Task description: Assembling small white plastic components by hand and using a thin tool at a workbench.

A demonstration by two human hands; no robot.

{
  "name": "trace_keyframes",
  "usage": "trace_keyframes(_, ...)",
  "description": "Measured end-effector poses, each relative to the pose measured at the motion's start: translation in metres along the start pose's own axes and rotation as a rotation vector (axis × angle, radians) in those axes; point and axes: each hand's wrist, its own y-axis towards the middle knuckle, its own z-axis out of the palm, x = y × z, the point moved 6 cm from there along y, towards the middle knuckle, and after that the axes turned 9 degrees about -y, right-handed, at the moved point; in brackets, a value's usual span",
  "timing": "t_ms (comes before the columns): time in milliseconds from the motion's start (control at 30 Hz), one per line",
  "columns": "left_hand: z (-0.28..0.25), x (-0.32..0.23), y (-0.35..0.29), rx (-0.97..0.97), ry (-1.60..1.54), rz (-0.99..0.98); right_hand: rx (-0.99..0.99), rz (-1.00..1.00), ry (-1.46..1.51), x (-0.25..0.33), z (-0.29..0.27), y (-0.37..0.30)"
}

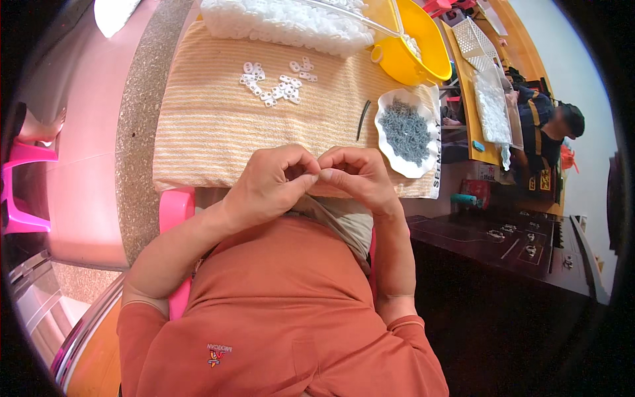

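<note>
My left hand (271, 182) and my right hand (360, 177) meet fingertip to fingertip over the near edge of an orange striped towel (211, 126). Both pinch something very small between thumb and forefinger; the piece itself is hidden by the fingers. Several small white plastic rings (274, 83) lie scattered on the towel ahead of my hands. A white scalloped dish (405, 131) of small grey metal pieces sits to the right, with a thin dark stick (363, 119) beside it.
A heap of white plastic parts (284, 23) and a yellow bowl (413, 46) stand at the far edge. A pink chair (173, 212) is under me. Another person (549, 129) sits at the right by a wooden bench; a dark cabinet (516, 245) is nearer.
</note>
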Motion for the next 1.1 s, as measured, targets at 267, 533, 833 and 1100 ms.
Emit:
trace_keyframes(267, -0.003, 0.003, 0.0, -0.073, -0.062, -0.008, -0.087, -0.227, -0.168, 0.006, -0.001, 0.002)
trace_keyframes(533, -0.004, 0.014, 0.002, -0.05, -0.229, -0.118, -0.201, -0.396, -0.395, 0.02, 0.001, 0.0)
trace_keyframes(833, -0.007, 0.022, 0.005, -0.089, -0.433, -0.158, -0.323, -0.428, -0.277, 0.02, 0.008, 0.003)
trace_keyframes(1100, -0.009, 0.025, 0.004, -0.1, -0.533, -0.224, -0.348, -0.501, -0.43, 0.028, 0.01, 0.005)
